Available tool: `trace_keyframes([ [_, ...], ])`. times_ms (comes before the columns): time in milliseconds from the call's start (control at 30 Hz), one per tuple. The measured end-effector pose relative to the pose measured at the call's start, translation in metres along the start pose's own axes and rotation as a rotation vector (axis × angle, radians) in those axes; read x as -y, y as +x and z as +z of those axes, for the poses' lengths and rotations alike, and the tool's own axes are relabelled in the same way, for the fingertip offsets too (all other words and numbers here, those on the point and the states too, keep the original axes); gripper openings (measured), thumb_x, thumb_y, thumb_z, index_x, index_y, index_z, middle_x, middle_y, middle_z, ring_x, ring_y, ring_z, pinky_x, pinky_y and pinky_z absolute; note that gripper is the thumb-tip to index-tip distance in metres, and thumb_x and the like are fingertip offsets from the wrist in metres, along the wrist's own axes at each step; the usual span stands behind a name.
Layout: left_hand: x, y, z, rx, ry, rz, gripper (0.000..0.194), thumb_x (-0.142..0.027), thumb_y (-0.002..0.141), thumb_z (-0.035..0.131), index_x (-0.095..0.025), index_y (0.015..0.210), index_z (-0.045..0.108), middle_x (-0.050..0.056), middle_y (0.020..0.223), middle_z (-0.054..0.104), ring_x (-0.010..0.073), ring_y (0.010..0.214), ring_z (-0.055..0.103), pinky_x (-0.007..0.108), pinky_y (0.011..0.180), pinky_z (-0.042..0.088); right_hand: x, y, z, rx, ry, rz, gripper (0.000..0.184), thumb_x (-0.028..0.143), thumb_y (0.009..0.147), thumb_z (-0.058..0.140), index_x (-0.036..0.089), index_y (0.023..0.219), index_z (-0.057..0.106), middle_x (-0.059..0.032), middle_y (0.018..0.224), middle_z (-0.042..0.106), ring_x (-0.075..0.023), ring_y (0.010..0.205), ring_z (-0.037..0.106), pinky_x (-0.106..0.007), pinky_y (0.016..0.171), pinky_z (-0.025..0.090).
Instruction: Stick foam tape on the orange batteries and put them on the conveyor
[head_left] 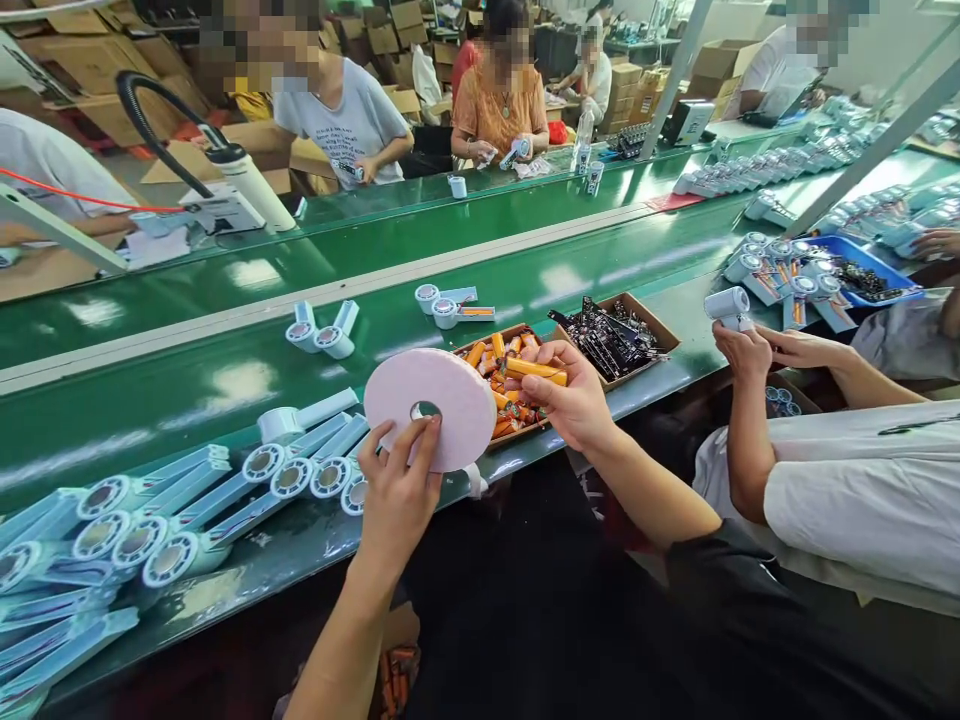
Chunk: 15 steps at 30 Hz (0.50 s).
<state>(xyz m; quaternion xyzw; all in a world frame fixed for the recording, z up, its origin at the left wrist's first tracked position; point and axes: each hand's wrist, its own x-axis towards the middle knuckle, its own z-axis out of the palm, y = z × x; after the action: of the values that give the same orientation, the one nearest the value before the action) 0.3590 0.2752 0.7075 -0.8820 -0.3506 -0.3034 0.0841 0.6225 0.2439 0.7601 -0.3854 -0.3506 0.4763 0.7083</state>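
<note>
My left hand [397, 490] grips a wide, flat roll of pale pink-white tape [461, 400], with fingertips at its centre hole. The roll stands nearly upright, facing me. In my right hand [577, 405], an orange cylindrical battery [538, 372] is pinched between thumb and fingers, just right of the roll. Behind and below both hands sits a cardboard box [517, 437] of similar orange batteries, partly covered by the roll and my right hand. A short strip of white tape [475, 482] hangs under the roll's lower edge.
Many light-blue handheld fan bodies [169, 555] lie piled at the left on the green conveyor table [225, 385]. A box of dark circuit boards [664, 338] stands right of the batteries. A co-worker's hands [742, 350] hold a fan body close on my right. More people sit across the table.
</note>
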Motion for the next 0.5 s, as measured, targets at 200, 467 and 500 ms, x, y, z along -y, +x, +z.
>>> trace_keyframes([
  [200, -0.01, 0.001, 0.001, -0.031, 0.005, -0.001, 0.072, -0.008, 0.09, 0.063, -0.028, 0.157, 0.048, 0.013, 0.132, 0.068, 0.0411, 0.139, 0.045, 0.06, 0.112, 0.043, -0.024, -0.008, -0.004, -0.233, -0.294, -0.258, 0.034, 0.046, 0.083, 0.085, 0.03, 0.112, 0.079, -0.0029, 0.117, 0.08, -0.0274, 0.119, 0.073, -0.048, 0.117, 0.055],
  [467, -0.008, -0.003, 0.0, -0.04, 0.073, -0.018, 0.073, -0.011, 0.092, 0.064, -0.031, 0.161, 0.048, 0.007, 0.136, 0.07, 0.0368, 0.131, 0.048, 0.051, 0.107, 0.046, -0.049, -0.02, -0.01, 0.047, -0.182, 0.024, 0.054, 0.04, 0.08, 0.088, 0.027, 0.131, 0.074, -0.0043, 0.132, 0.076, -0.0271, 0.126, 0.07, -0.047, 0.116, 0.053],
  [500, -0.008, -0.003, -0.004, -0.04, 0.061, -0.014, 0.074, -0.011, 0.092, 0.064, -0.034, 0.161, 0.048, 0.006, 0.137, 0.071, 0.0367, 0.129, 0.049, 0.055, 0.111, 0.044, -0.039, -0.013, -0.015, 0.163, -0.199, 0.081, 0.052, 0.039, 0.078, 0.089, 0.024, 0.126, 0.076, -0.0041, 0.124, 0.078, -0.027, 0.122, 0.072, -0.045, 0.111, 0.056],
])
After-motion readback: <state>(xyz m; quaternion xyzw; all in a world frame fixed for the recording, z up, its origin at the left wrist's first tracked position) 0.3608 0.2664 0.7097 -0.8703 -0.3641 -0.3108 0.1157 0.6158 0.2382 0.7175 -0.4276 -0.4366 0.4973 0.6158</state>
